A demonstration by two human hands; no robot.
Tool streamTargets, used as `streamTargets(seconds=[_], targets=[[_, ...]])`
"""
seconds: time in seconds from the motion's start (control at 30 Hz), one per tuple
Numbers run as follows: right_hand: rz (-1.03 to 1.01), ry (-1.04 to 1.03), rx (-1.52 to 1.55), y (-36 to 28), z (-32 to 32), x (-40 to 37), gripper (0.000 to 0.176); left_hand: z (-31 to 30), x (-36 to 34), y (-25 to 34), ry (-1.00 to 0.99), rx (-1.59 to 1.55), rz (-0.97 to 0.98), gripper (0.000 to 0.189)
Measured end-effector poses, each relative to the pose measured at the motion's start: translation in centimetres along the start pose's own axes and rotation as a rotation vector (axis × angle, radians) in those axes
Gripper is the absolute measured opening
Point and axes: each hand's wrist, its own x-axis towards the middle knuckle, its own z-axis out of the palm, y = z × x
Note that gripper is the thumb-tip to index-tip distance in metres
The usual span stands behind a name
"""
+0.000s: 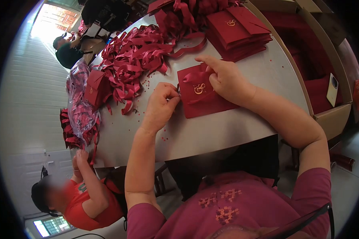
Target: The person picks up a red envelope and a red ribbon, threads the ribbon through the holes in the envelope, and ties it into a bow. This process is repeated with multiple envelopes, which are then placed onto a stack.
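A flat dark red gift bag [211, 107] with gold lettering lies on the table in front of me. A red ribbon [193, 77] runs across its upper part. My left hand [161, 101] is at the bag's left edge, thumb and fingertips pinched together. What small thing it grips there is hard to make out. My right hand [229, 81] lies over the bag's upper right, index finger stretched out to the left and the other fingers curled. The ribbon runs to its thumb and curled fingers, which partly hide its end.
Beyond the bag lie a stack of red bags [239, 34] and a heap of red ribbons [135, 55]. A cardboard box [327, 119] with a phone [332, 90] stands right. Clear plastic [77, 99] covers bags at left. A person in red [97, 199] works at the left edge; others sit farther back.
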Motion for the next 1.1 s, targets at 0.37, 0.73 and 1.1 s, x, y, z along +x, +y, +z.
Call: streamTargets(seconds=[0.37, 0.73, 1.1], targets=[[0.394, -0.062, 0.651, 0.6, -1.1, 1.0, 0.057, -0.3, 1.9, -0.1, 0.026, 0.285, 0.274, 0.006], [0.563, -0.112, 1.338, -0.6, -2.1, 1.0, 0.062, -0.2, 2.0, -0.7, 0.046, 0.261, 0.309, 0.007], [0.689, -0.38, 1.171, -2.3, -2.6, 0.7, 0.07, -0.2, 2.7, -1.4, 0.049, 0.256, 0.265, 0.007]])
